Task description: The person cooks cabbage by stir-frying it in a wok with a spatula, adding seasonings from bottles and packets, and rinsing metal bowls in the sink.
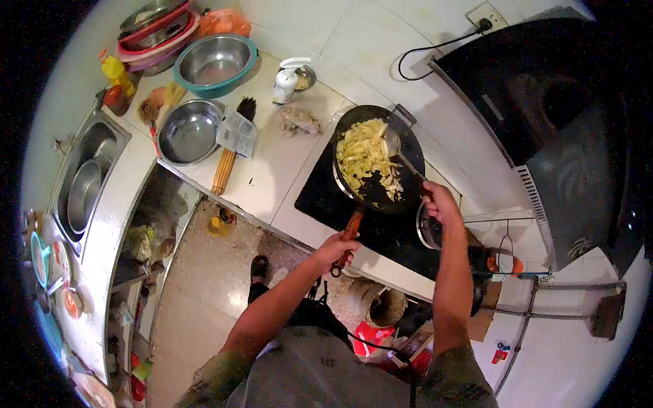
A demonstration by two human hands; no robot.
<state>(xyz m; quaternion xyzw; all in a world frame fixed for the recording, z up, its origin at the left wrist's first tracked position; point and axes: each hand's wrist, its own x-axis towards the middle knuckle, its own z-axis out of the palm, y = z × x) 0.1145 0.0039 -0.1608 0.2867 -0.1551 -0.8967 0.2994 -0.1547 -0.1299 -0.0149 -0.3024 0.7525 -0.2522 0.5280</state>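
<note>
A dark wok [381,192] sits on the black stove [316,187], with chopped pale-yellow cabbage [360,153] in it. My left hand [335,253] is wrapped round the wok's brown wooden handle [354,224]. In my right hand [442,202] is the handle of a metal spatula [407,160]; its head lies against the cabbage at the right side of the wok. The fingers of both hands are closed. Part of the spatula's head is covered by food.
On the counter left of the stove stand a steel bowl [190,132], a teal-rimmed basin [216,64], a white pump bottle [286,85] and a bundle of chopsticks [224,171]. A sink [85,183] lies far left. A range hood [564,115] overhangs at right.
</note>
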